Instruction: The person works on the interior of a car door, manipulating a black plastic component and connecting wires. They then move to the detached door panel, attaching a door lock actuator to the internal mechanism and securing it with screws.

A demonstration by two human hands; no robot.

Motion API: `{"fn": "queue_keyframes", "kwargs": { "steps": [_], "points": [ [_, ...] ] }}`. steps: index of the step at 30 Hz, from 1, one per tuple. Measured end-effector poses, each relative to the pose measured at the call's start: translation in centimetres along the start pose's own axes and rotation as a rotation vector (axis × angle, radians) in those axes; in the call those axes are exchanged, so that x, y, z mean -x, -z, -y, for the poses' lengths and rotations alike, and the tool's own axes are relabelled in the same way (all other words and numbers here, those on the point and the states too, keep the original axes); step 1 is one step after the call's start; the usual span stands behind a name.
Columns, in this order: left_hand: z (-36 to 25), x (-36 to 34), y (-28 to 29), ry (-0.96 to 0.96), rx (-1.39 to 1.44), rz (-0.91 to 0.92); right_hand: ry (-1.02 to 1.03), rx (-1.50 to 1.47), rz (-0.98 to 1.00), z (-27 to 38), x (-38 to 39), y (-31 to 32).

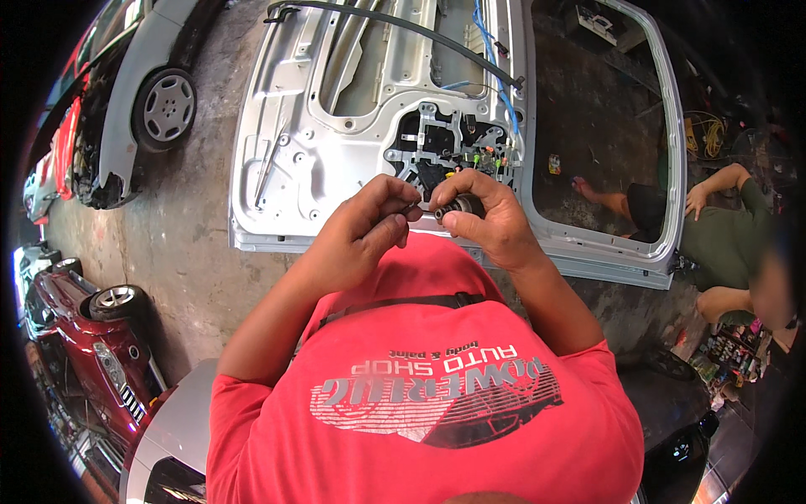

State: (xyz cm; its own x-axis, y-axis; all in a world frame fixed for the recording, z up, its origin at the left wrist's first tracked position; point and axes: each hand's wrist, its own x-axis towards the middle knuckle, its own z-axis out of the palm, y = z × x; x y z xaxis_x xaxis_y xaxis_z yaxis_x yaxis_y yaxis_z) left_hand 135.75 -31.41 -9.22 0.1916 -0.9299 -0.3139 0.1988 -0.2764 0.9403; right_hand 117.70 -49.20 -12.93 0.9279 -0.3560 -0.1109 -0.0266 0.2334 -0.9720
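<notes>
Close together in front of my chest, both hands work at small parts over the near edge of a silver car door panel (336, 155). My right hand (491, 220) is closed round a small dark cylindrical part (460, 207) with a round end. Beside it, my left hand (375, 220) pinches something small and dark, mostly covered by the fingertips. Just beyond the hands, black and metal mechanism pieces (445, 143) with small green and yellow bits sit in the panel's opening. A thin pointed metal tool (269, 164) lies on the panel's left side.
A black strip (395, 23) and a blue cable (506, 97) cross the panel. Its window frame (672, 126) extends right, where another person (722, 218) sits low. Left stand a silver car (155, 50) and a dark red car (92, 353). Several small items clutter the lower right.
</notes>
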Motion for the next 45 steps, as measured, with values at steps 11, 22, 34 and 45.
{"fn": "queue_keyframes", "kwargs": {
  "steps": [11,22,34,45],
  "points": [
    [-1.5,-0.4,-0.5,-0.006,-0.146,0.022,0.162,0.301,-0.038,1.2,-0.2,0.2],
    [-1.8,0.0,-1.2,-0.034,-0.343,-0.005,0.363,0.631,-0.095,2.7,0.5,-0.9],
    [-1.2,0.0,-2.4,-0.182,-0.517,-0.019,0.311,0.602,-0.037,2.1,1.7,-1.3],
    [-0.3,-0.2,-2.5,-0.023,-0.509,0.033,0.233,0.6,-0.014,1.4,3.3,0.1]
  ]
}}
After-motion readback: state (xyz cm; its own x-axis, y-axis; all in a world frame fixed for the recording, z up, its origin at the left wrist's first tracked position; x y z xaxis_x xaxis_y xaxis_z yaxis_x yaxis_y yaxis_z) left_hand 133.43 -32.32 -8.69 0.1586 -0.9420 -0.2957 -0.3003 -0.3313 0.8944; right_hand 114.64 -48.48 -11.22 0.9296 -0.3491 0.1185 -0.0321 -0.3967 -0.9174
